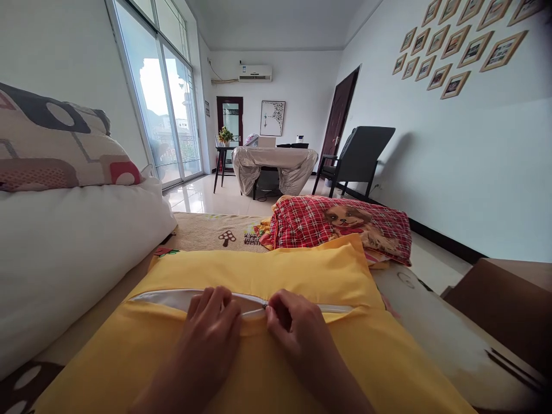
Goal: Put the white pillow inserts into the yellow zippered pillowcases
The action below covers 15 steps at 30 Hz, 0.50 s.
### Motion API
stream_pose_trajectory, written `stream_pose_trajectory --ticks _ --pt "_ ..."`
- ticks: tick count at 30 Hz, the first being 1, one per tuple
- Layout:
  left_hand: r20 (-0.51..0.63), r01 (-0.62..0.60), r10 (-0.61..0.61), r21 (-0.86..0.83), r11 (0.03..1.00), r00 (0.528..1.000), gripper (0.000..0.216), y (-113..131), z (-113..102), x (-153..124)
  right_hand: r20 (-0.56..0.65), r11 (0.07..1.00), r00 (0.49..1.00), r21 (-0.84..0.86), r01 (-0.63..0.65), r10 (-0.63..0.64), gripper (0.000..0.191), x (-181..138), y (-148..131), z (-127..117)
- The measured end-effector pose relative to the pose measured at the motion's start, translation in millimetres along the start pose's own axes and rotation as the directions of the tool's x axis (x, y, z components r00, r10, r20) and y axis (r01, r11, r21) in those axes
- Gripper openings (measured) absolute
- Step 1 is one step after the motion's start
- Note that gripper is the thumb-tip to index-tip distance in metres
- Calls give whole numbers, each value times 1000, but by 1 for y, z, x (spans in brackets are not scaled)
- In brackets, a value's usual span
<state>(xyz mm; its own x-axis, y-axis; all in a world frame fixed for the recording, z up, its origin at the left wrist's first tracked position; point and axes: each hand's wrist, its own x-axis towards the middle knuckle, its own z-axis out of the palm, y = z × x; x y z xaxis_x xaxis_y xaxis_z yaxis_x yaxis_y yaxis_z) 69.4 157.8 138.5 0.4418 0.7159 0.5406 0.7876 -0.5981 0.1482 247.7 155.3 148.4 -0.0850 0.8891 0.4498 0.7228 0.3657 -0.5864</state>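
A yellow pillow cover (297, 270) lies flat before me with a long zipper (336, 308) running across it. To the left of the slider the zipper gapes, and white fabric (166, 298) shows inside. My right hand (302, 330) pinches the zipper pull (264, 305) between thumb and forefinger. Curled over the lower edge of the gap, my left hand (211, 336) is closed on the pillow cover just left of the pull. Its fingertips are partly hidden.
A plaid pillow (302, 221) with a dog picture lies beyond the cover. White bedding (77, 247) with a patterned pillow (60, 149) on top rises at left. A cardboard box (500, 305) stands at right. Farther off are a chair (364, 152) and a draped table (276, 155).
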Motion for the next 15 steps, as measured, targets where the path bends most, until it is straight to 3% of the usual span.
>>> stream_pose_trajectory --ticks 4,9,15 --pt "-83 41 -38 38 998 996 24 4 -4 0 -33 1000 999 7 28 -28 16 -3 -3 -2" --pt "-7 0 0 45 999 1000 28 -4 1 -3 -55 994 993 -48 100 -102 17 -4 -7 -4" --pt "-13 81 -81 -34 996 997 28 -10 6 2 -70 979 984 -139 152 -163 17 -2 -8 -1"
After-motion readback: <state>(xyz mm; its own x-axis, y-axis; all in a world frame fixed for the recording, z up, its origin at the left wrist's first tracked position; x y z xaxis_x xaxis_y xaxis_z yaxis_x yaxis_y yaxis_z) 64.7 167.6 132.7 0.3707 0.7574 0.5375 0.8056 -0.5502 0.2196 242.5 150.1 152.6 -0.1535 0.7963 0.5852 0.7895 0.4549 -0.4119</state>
